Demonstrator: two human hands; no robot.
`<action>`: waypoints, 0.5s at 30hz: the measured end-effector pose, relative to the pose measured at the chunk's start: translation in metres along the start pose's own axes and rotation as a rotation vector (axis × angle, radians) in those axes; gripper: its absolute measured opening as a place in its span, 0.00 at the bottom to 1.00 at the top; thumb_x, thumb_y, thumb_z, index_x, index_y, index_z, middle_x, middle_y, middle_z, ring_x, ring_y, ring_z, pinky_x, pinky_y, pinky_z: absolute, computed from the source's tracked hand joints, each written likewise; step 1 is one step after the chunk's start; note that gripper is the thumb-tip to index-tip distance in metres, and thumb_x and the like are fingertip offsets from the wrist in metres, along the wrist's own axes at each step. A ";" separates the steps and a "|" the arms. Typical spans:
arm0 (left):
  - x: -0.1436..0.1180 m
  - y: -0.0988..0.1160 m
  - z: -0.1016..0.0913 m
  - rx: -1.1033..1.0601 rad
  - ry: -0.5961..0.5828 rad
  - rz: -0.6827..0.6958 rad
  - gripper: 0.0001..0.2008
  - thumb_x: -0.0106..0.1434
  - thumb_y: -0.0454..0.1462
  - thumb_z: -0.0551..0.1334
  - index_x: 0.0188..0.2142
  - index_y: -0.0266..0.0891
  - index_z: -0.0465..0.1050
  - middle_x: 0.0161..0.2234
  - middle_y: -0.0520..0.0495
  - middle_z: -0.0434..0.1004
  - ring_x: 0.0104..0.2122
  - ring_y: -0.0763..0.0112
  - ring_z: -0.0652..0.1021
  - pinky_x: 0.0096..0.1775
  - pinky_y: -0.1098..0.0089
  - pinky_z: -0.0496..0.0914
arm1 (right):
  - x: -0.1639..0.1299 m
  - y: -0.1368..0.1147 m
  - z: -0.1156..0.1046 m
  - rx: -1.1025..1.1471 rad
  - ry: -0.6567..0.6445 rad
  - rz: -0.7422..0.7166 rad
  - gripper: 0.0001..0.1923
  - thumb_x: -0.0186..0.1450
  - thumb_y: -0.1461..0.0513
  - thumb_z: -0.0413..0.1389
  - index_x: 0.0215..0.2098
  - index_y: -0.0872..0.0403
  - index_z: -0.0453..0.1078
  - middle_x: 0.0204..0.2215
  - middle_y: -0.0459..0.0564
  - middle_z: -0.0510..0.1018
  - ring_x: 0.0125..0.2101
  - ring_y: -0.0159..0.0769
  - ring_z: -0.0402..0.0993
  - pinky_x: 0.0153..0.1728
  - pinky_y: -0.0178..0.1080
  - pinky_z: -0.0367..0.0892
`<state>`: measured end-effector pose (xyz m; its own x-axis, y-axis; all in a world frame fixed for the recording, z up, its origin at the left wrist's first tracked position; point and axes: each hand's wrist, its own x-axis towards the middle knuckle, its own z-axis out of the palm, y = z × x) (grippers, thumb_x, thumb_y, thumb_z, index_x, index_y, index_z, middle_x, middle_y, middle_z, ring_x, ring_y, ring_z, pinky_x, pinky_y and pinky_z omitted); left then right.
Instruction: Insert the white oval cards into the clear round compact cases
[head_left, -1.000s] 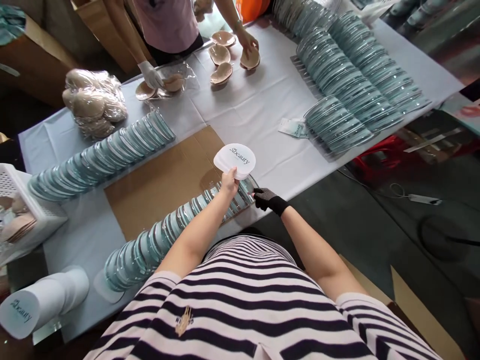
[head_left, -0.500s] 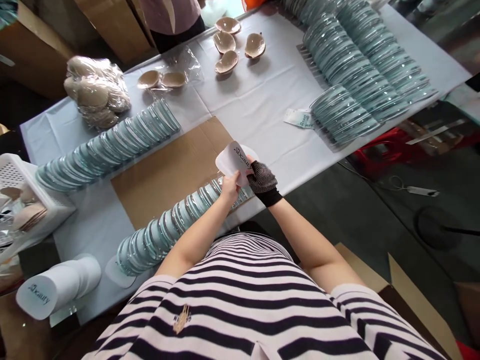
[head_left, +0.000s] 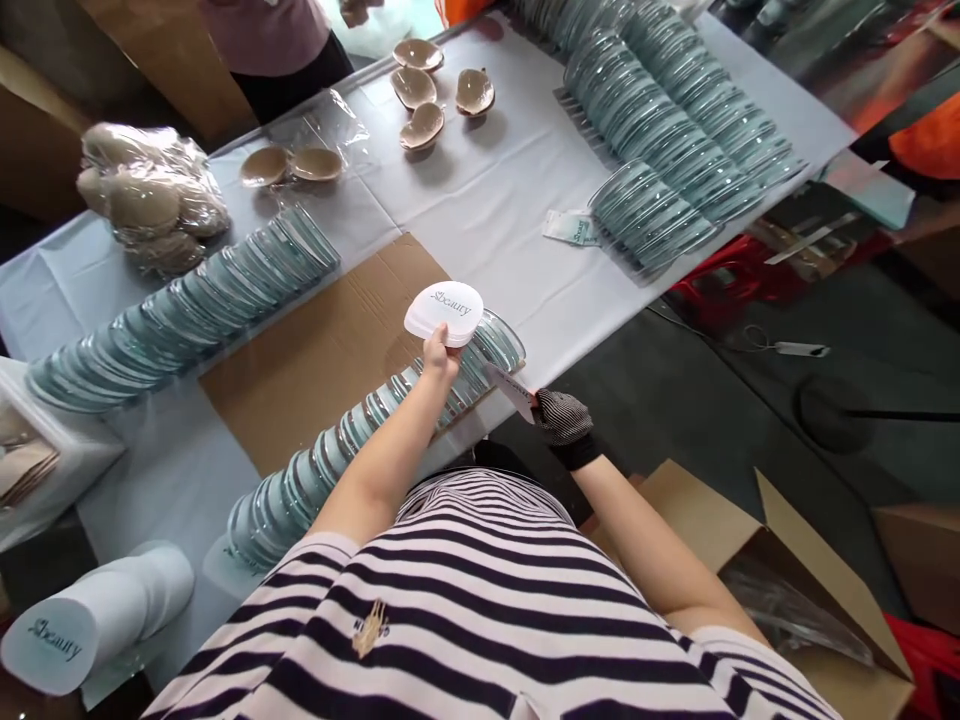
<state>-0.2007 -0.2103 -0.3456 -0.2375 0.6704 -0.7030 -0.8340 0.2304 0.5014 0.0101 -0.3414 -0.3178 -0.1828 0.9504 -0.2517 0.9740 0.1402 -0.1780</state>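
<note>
Left hand: bare left hand [head_left: 437,352] pinches the near edge of a white printed card [head_left: 445,312], fingers closed on it, and holds it up over the far end of the near row of teal cases.
Right hand: gloved right hand [head_left: 561,417] is off the table edge, just right of the same row's far end, with fingertips clamped on a thin clear film strip [head_left: 510,388].
Near row of teal cases: near row of teal cases [head_left: 352,440] lies overlapped along the table's near edge, partly on the cardboard sheet [head_left: 315,365].
Second row: another teal row [head_left: 180,305] lies beyond the cardboard sheet.
Card stack: white card stack [head_left: 90,615] sits left of the near row's near end.
Beige pads: loose beige pads [head_left: 424,90] lie far beyond the cardboard sheet.
Open carton: open carton [head_left: 780,570] stands on the floor, right of the gloved hand.
</note>
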 end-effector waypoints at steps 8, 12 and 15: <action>-0.002 -0.001 0.002 0.000 0.007 0.002 0.21 0.64 0.28 0.58 0.56 0.40 0.71 0.51 0.44 0.79 0.50 0.64 0.80 0.49 0.64 0.75 | 0.072 -0.044 -0.009 -0.130 -0.248 -0.083 0.19 0.73 0.57 0.43 0.55 0.56 0.67 0.41 0.65 0.80 0.41 0.48 0.77 0.40 0.42 0.65; -0.002 -0.001 0.000 -0.006 0.012 0.001 0.20 0.65 0.28 0.57 0.56 0.39 0.72 0.50 0.42 0.80 0.47 0.64 0.81 0.50 0.62 0.75 | 0.077 -0.042 -0.011 -0.038 -0.354 0.020 0.20 0.72 0.52 0.44 0.54 0.54 0.65 0.41 0.58 0.81 0.40 0.45 0.79 0.38 0.40 0.66; 0.000 -0.002 -0.002 -0.008 0.008 -0.007 0.20 0.64 0.27 0.58 0.54 0.37 0.73 0.50 0.41 0.80 0.47 0.64 0.81 0.50 0.62 0.75 | 0.072 -0.039 -0.007 0.019 -0.322 0.056 0.18 0.74 0.56 0.41 0.52 0.53 0.67 0.42 0.54 0.81 0.39 0.41 0.79 0.34 0.37 0.63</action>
<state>-0.1995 -0.2127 -0.3475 -0.2359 0.6632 -0.7103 -0.8396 0.2290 0.4926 -0.0396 -0.2764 -0.3219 -0.1649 0.8195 -0.5489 0.9816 0.0819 -0.1726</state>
